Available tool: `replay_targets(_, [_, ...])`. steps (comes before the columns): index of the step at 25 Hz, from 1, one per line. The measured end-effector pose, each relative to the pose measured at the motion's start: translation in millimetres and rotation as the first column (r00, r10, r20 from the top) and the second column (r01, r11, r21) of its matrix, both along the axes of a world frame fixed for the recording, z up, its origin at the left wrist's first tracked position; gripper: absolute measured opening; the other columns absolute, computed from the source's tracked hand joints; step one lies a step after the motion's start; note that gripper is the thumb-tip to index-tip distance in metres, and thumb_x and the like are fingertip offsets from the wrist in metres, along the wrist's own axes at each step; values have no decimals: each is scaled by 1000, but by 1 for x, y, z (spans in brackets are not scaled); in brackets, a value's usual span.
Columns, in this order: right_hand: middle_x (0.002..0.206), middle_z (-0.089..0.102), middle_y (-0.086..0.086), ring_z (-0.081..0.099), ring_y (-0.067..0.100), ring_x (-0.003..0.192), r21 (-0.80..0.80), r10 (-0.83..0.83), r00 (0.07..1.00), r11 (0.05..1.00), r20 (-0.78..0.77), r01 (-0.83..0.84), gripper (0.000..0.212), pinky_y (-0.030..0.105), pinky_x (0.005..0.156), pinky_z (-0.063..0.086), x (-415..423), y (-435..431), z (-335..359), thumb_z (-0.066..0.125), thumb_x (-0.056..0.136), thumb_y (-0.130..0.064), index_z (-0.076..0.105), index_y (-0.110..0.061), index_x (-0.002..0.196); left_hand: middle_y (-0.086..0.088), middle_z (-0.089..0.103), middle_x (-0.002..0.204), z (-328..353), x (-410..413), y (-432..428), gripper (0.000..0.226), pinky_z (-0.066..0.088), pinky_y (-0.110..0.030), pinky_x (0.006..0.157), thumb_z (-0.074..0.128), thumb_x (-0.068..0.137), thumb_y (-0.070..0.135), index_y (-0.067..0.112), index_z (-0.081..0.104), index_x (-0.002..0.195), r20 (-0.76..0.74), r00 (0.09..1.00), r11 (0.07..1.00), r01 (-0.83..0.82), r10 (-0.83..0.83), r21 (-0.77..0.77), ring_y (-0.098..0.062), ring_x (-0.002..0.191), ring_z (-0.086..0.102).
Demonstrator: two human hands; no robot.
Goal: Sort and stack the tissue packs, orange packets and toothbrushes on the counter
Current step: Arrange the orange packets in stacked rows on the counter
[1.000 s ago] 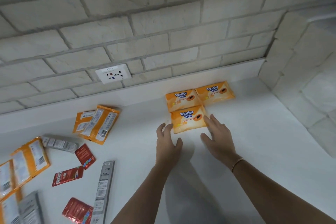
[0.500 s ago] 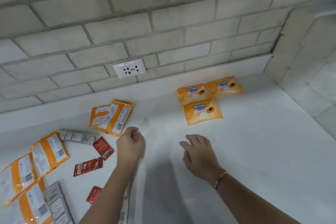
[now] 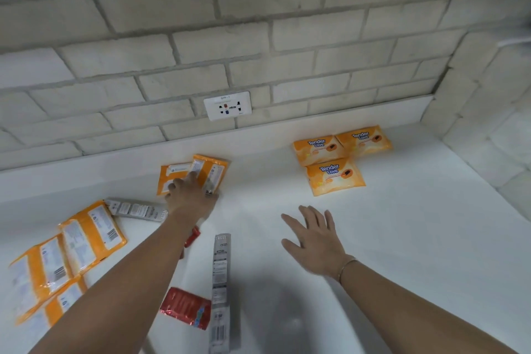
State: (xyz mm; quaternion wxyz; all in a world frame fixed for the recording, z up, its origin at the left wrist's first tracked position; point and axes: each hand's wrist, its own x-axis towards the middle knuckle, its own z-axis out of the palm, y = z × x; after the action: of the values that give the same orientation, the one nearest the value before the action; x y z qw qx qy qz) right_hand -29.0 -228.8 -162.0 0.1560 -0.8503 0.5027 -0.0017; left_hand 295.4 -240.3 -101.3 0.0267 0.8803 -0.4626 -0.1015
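Three orange Tender Love tissue packs lie face up together at the back right of the white counter. Two more orange packs lie face down near the back wall, and the fingers of my left hand rest on them. My right hand hovers flat with spread fingers over the bare counter, holding nothing. Several face-down orange packs overlap at the far left. One grey toothbrush package lies beside my left wrist, and another toothbrush package lies lengthwise between my arms.
A red packet lies by the near toothbrush package, and another red packet peeks out from under my left forearm. A wall socket sits in the brick wall behind. A side wall closes the counter on the right.
My left hand has swung left from the Tender Love packs to the two face-down packs and opened onto them. My right hand drew back toward me and spread flat.
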Motion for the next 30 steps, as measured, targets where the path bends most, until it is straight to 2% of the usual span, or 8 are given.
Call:
replay_targets(7, [168, 18, 5, 5, 27, 157, -51, -18, 1000, 999, -16, 17, 64, 55, 126, -5, 2, 4, -1, 29, 95, -67, 21, -48, 157, -11, 66, 116, 12, 6, 0, 76, 50, -38, 83, 66, 81, 62, 23, 47, 142, -319, 948, 980, -64, 1, -187, -33, 105, 63])
replay_targets(9, [167, 21, 5, 7, 27, 156, -72, -27, 1000, 997, -12, 26, 64, 55, 126, -3, 2, 3, -1, 29, 95, -67, 22, -48, 156, -6, 70, 104, 23, -2, 6, 64, 52, -36, 79, 70, 80, 54, 22, 58, 134, -702, 712, 924, -271, 4, -269, -26, 89, 67])
replay_targets(11, [167, 21, 5, 7, 26, 156, -67, -30, 1000, 997, -2, 30, 64, 55, 126, -2, 2, 4, 0, 30, 95, -66, 24, -48, 156, -12, 70, 105, 37, -17, 16, 52, 51, -43, 87, 69, 81, 48, 16, 66, 123, -975, 218, 883, -452, -33, -130, -28, 82, 65])
replay_targets(14, [167, 18, 2, 4, 24, 157, -54, -35, 999, 998, -13, 35, 64, 54, 126, -2, 2, 4, 2, 28, 94, -67, 22, -48, 156, -16, 71, 110, 50, -46, 41, 50, 46, -49, 93, 64, 82, 49, 13, 73, 115, -950, -286, 892, -452, -121, 22, -33, 81, 66])
replay_targets(21, [161, 32, -1, 18, 23, 154, 85, -117, 982, 991, 147, 105, 55, 46, 126, 2, 6, 1, 11, 39, 96, -62, 43, -45, 148, -26, 71, 112, 47, -93, 74, 66, 54, -41, 79, 51, 87, 63, 8, 79, 109, -795, -598, 923, -356, -102, 149, -36, 85, 68])
replay_targets(24, [127, 68, 6, 62, 25, 121, 572, -576, 481, 802, 661, 173, 38, 38, 106, 44, 16, -1, 45, 55, 97, -46, 70, -20, 120, -28, 68, 116, 38, -104, 81, 75, 58, -40, 74, 49, 87, 64, 4, 69, 127, -773, -634, 938, -277, -17, 208, -36, 84, 67])
replay_targets(26, [100, 70, 11, 66, 29, 95, 727, -718, 171, 686, 674, 15, 44, 39, 86, 49, 15, -3, 62, 60, 94, -42, 68, -6, 118, -30, 65, 117, 28, -112, 83, 81, 57, -40, 73, 46, 90, 66, 3, 58, 139, -754, -654, 949, -199, 57, 244, -36, 84, 66])
replay_targets(30, [97, 75, 19, 71, 33, 90, 728, -726, 51, 682, 686, -77, 27, 40, 80, 60, 0, 3, 76, 73, 91, -15, 71, -3, 115, -34, 62, 119, 17, -134, 80, 90, 57, -40, 74, 37, 91, 72, 1, 57, 142, -743, -639, 956, -38, 199, 290, -39, 86, 64])
